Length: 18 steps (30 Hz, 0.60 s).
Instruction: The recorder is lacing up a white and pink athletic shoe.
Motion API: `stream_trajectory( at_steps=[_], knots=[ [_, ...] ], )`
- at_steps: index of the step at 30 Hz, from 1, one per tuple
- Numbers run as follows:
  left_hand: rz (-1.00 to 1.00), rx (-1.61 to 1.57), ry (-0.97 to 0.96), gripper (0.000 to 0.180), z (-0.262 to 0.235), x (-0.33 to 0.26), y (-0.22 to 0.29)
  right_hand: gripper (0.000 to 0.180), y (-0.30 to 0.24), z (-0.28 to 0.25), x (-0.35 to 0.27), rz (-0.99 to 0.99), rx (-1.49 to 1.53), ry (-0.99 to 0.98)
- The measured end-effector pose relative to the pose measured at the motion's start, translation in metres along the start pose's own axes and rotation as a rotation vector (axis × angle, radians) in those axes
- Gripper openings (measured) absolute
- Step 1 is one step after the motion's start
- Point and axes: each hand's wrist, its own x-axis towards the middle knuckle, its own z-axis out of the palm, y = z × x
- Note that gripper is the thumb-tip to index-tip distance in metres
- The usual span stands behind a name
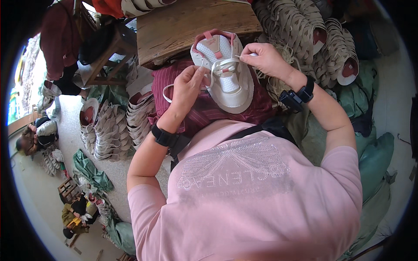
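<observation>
A white and beige sneaker (233, 98) with pink lining rests on the maroon striped cloth (170, 75) over my lap, its toe toward me. White shoelace (220, 65) runs through its upper eyelets and across the tongue. At the shoe's left side, my left hand (188, 86) is closed in a pinch on the lace, part of which loops out beyond the wrist. Fingertips of my right hand (269, 61) pinch the lace at the right edge of the shoe. Whether a sole is attached underneath is hidden.
A wooden bench (196, 26) stands just beyond the shoe. Nested shoe uppers (111, 130) are stacked at left, with more stacks (300, 26) at far right. Green sacks (370, 161) lie along the right. Other people (78, 213) sit working at far left.
</observation>
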Motion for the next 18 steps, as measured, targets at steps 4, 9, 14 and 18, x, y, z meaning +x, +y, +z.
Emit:
stream_trajectory(
  at_steps=[4,9,14,18],
  knots=[
    [-0.011,0.005,0.001,0.024,-0.002,0.000,-0.004,0.014,-0.013,-0.001,0.006,-0.018,-0.097,0.038],
    [-0.117,-0.042,0.036,0.022,-0.005,0.006,0.000,0.008,-0.035,0.007,0.013,-0.490,-0.839,0.120],
    [-0.209,-0.143,0.108,0.022,0.000,0.014,0.013,0.010,-0.042,0.007,0.019,-0.579,-0.983,0.003],
    [-0.095,0.177,0.122,0.018,-0.002,0.021,0.007,0.008,-0.054,0.006,0.028,-0.397,-1.021,-0.158]
  ],
)
